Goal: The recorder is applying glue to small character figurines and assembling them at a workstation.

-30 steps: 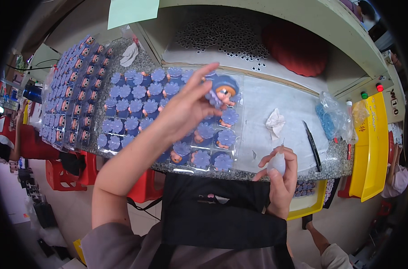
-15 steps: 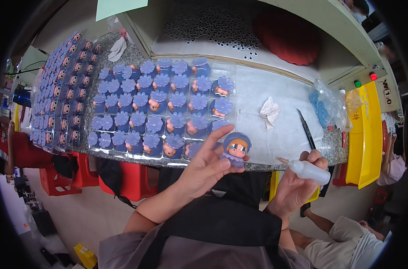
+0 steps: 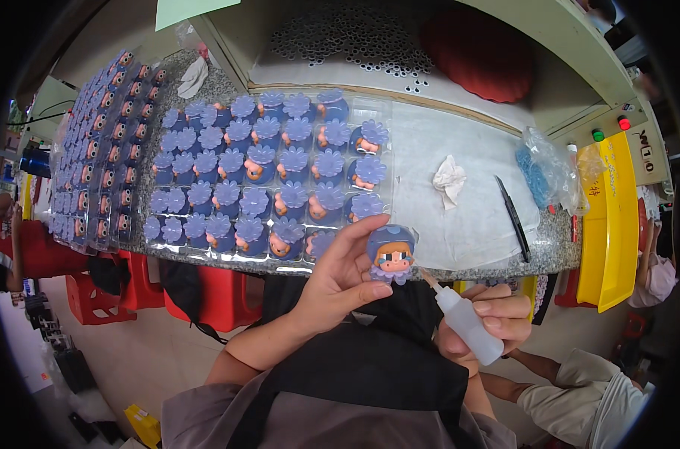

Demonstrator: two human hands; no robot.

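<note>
Left hand (image 3: pixel 340 280) is pinching a blue-capped doll head (image 3: pixel 391 254) while right hand (image 3: pixel 484 323) is gripping a white squeeze bottle (image 3: pixel 463 320), nozzle touching it.

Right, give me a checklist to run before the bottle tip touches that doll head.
1. Left hand grips the small blue-haired doll head: ok.
2. Right hand holds the white plastic squeeze bottle: ok.
3. Nozzle aimed at the head's lower edge: ok.
4. Nozzle touching the head: cannot tell.
5. Liquid at the nozzle: cannot tell.
6. Clear plastic tray of blue heads lies flat on the speckled counter: ok.
</note>
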